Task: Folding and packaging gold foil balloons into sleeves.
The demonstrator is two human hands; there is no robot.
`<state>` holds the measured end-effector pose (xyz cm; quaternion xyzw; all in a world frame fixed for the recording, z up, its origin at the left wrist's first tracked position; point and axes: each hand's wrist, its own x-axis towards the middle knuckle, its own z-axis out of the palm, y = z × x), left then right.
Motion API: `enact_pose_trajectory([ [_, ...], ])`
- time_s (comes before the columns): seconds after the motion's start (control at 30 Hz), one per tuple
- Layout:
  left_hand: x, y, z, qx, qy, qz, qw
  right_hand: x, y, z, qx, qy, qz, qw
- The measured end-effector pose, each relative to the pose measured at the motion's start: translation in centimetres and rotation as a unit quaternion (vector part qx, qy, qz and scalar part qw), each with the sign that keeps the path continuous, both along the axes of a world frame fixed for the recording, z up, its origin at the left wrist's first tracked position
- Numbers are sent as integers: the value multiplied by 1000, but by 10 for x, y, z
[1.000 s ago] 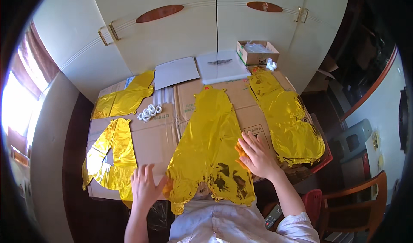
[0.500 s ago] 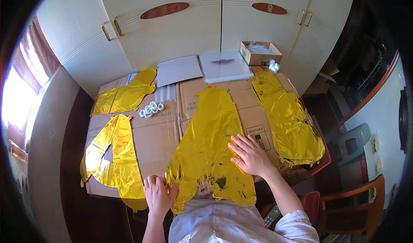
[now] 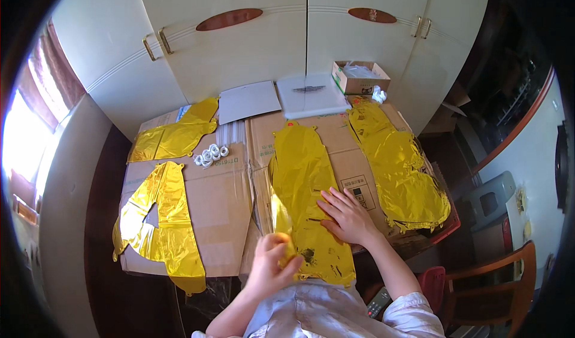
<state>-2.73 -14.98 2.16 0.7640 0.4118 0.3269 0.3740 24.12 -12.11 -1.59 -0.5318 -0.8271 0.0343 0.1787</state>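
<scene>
A flat, uninflated gold foil balloon (image 3: 304, 176) lies in front of me, its wide end toward my body. My left hand (image 3: 274, 266) is closed on the balloon's left edge, which is lifted and turned over toward the middle. Spread flat, my right hand (image 3: 348, 218) presses on the balloon's right side with nothing gripped. More flat gold foil balloons surround it: one with a central hole (image 3: 171, 218) at the left, another (image 3: 173, 137) behind that, and a crumpled one (image 3: 395, 170) at the right.
Flattened cardboard (image 3: 221, 188) covers the table. White rolls (image 3: 211, 154) lie beside thin white sticks (image 3: 230, 133). Farther back are a grey board (image 3: 250, 100), a translucent plastic packet (image 3: 312, 98) and a small open box (image 3: 362, 85). A wooden chair (image 3: 497, 287) stands at right.
My left hand has moved right and up, carrying the balloon's left edge inward, so the balloon looks narrower and cardboard shows where it lay. My right hand has stayed in place.
</scene>
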Motion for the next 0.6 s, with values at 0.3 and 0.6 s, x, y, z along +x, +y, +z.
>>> enact_pose_trajectory([
  [0.3,75,11,-21,206,92,-23,974,6,-1,4,20,213,-32,976],
  [0.6,82,11,-18,252,146,-26,956,-12,9,8,-24,198,-68,978],
])
